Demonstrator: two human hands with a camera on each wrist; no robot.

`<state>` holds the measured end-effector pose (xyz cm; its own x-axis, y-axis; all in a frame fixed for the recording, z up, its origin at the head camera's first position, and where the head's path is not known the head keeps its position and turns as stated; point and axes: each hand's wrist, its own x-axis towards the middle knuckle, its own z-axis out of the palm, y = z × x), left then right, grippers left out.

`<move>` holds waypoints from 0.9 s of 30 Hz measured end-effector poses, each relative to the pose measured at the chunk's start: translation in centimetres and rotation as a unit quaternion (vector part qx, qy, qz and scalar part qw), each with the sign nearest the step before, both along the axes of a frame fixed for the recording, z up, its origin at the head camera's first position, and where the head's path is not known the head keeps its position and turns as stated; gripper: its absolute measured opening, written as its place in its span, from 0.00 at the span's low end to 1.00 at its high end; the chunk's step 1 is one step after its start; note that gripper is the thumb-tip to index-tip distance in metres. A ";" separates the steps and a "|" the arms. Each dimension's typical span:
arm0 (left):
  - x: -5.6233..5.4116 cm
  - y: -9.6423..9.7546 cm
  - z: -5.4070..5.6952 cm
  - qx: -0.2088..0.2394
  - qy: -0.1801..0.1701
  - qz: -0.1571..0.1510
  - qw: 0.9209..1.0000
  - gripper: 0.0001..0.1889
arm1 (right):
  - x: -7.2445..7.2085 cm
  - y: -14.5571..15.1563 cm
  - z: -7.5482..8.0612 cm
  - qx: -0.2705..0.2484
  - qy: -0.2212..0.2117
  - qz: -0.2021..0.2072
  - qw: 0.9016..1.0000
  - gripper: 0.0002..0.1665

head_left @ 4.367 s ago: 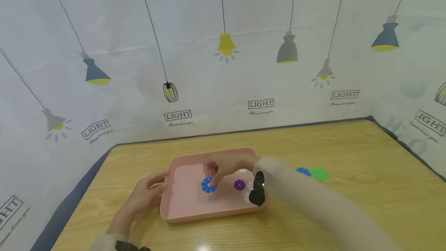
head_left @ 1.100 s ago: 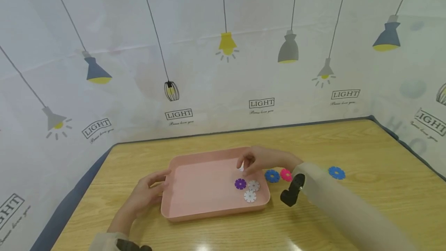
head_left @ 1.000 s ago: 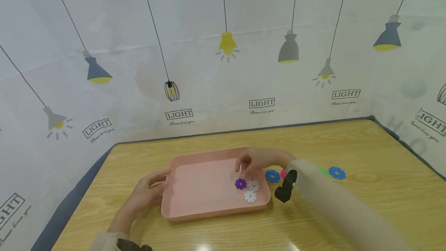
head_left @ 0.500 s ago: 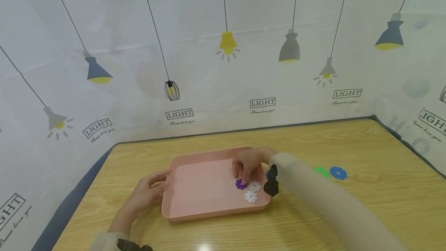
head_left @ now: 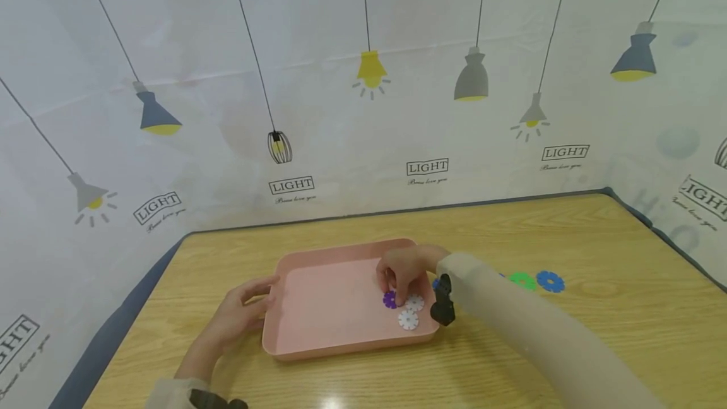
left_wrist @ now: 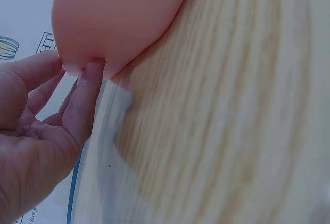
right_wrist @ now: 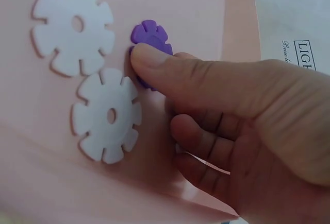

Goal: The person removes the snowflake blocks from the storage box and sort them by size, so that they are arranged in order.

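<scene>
In the head view my left hand [head_left: 241,311] holds the left end of the pink tray [head_left: 307,352]; its thumb presses the outer wall in the left wrist view. Over the tray's right part, my right hand [head_left: 402,268] pinches a purple notched plastic disc [head_left: 389,300] between thumb and fingers. In the right wrist view the thumb covers part of the purple disc [right_wrist: 149,31]. Two white notched discs [head_left: 408,319] [right_wrist: 106,116] lie beside it in the tray. A bit of something white shows behind the curled fingers, mostly hidden.
Right of the tray, on the wooden table [head_left: 318,390], lie a green notched disc [head_left: 522,281] and a blue notched disc [head_left: 550,281]. More blue shows at the right sleeve [head_left: 511,308], which hides part of the table. A lamp-printed wall covering [head_left: 341,188] stands behind.
My right hand held a blue disc over the tray's middle; a blue disc now lies at the row's right end. The hand has since moved from a white disc to the purple one.
</scene>
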<state>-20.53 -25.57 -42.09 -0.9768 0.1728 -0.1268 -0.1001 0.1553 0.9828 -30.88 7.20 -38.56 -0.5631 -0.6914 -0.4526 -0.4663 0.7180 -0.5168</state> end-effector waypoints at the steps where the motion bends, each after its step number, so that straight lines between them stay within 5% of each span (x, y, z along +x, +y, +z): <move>1: 0.0 0.0 0.0 -0.002 0.001 0.000 1.000 0.25 | 0.0 0.0 0.0 0.000 0.001 0.000 1.000 0.12; 10: -0.1 -0.1 -0.1 -0.007 0.001 0.002 1.000 0.25 | -0.1 0.1 0.2 -0.001 0.024 0.009 1.000 0.09; 17: 0.0 -0.1 -0.1 0.002 -0.001 0.004 1.000 0.25 | -0.1 0.9 1.1 -0.061 0.012 0.017 0.998 0.07; 27: 0.1 0.0 0.0 -0.003 0.001 0.007 1.000 0.25 | 0.7 7.3 3.8 -0.169 -0.002 -0.024 0.985 0.08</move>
<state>-20.46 -25.57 -42.13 -0.9791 0.1590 -0.1267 -0.1010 0.1605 0.9818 -30.17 14.46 -34.81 -0.5983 -0.7752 -0.2026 -0.4335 0.5259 -0.7318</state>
